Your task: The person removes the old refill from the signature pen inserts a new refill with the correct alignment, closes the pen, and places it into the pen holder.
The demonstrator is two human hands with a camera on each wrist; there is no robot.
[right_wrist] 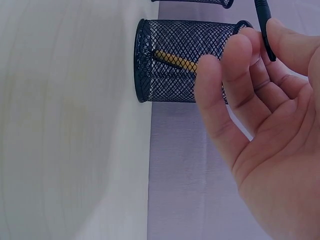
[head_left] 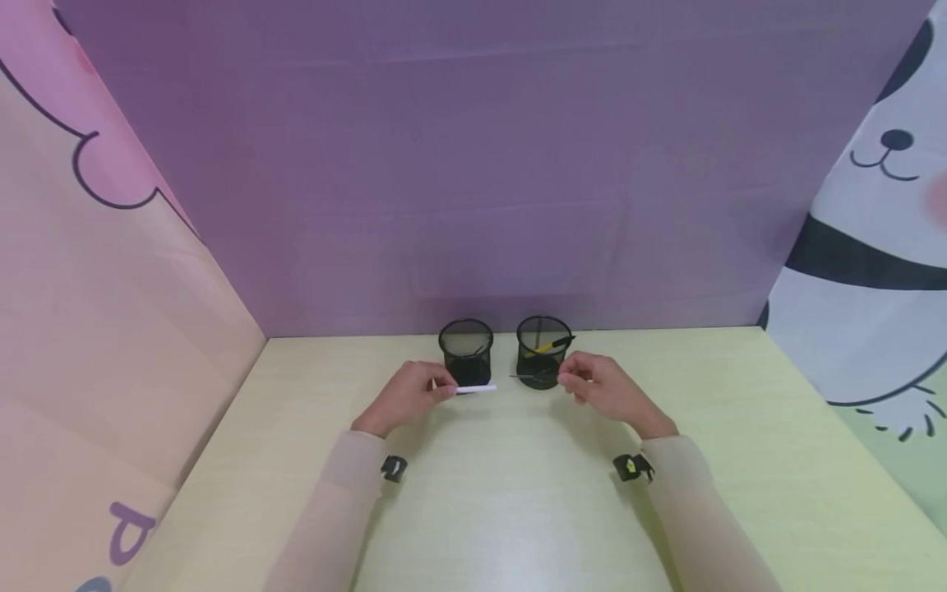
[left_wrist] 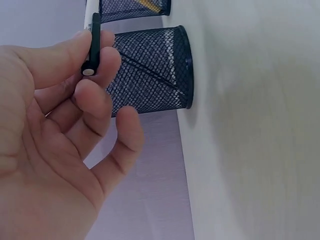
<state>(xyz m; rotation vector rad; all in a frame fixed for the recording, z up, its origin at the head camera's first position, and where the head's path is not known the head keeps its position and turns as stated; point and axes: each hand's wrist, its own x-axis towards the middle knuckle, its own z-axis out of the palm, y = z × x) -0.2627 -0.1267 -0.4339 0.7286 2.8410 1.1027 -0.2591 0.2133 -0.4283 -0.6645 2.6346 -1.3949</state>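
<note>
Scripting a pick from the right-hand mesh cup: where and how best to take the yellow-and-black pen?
Probably pinch the yellow-and-black pen by its black end, coming from above right in the head view. It leans rightward and that end juts past the rim of the mesh cup; its lower body sits inside the mesh. The right hand is nearest but pinches a black pen.
</note>
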